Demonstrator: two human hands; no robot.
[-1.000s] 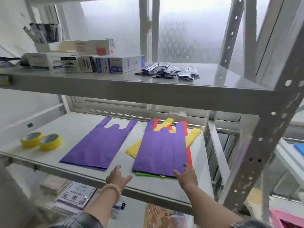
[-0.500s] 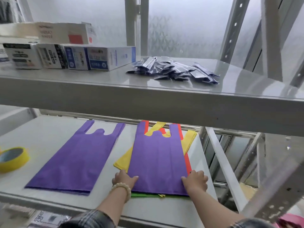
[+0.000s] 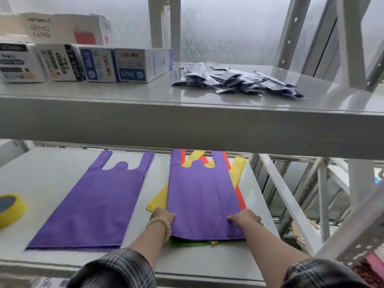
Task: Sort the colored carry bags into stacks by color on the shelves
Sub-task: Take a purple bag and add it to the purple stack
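Head view — grey metal shelf point(image 3: 52, 179), frosted window point(image 3: 228, 34)

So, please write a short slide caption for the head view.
Both hands, left hand and right hand, grip the top purple bag of a mixed-color pile.

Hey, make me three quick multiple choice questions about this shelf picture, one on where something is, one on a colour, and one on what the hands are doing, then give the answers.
1. Where does the yellow tape roll lie?
A. Lower shelf, far left
B. Upper shelf, beside the boxes
C. On the mixed pile

2. What colour is the top carry bag of the mixed pile?
A. Yellow
B. Purple
C. Green

3. What are the left hand and right hand doing?
A. Hanging idle
B. Lifting a box
C. Gripping the top bag's side edges

Answers: 1 A, it sits at the lower shelf's left edge. 2 B, purple fabric covers the yellow, red and green bags. 3 C, fingers curl onto both edges near its bottom.
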